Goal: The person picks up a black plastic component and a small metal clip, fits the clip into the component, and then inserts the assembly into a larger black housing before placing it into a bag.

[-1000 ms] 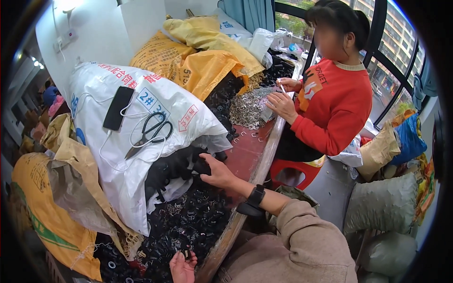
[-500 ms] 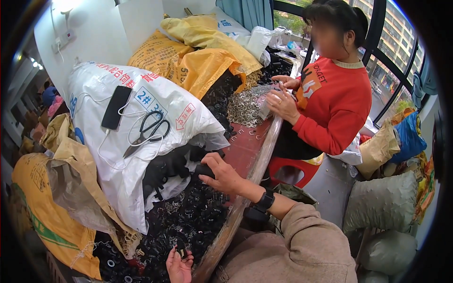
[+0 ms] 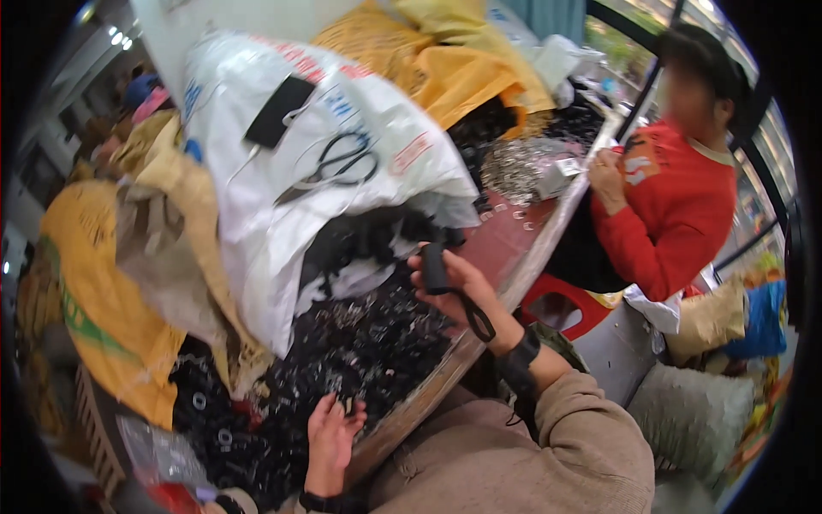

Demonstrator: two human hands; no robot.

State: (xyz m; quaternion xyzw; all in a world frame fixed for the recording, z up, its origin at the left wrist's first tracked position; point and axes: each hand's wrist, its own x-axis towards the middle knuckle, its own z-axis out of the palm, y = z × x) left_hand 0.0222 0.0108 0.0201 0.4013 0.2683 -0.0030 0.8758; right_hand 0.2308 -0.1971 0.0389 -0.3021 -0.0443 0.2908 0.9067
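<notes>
My right hand is closed round a black cylindrical grip. A black strap loop hangs from the grip beside my wrist. Lower down, my left hand is palm up with curled fingers near the table's front edge. Between its fingertips is something small and dark with a pale bit, too blurred to name. Both hands are over a heap of small black parts mixed with shiny metal bits. Behind the heap, more black pieces lie in the mouth of a white woven sack.
A black phone with a white cable and black-handled scissors lie on the white sack. Metal hooks are piled farther back. At the right, a co-worker in a red sweater sits by the wooden table edge. Yellow sacks stand left.
My right hand has lifted the black grip from beside the sack's mouth, and its strap now shows. The whole view has shifted. The co-worker's hands have moved.
</notes>
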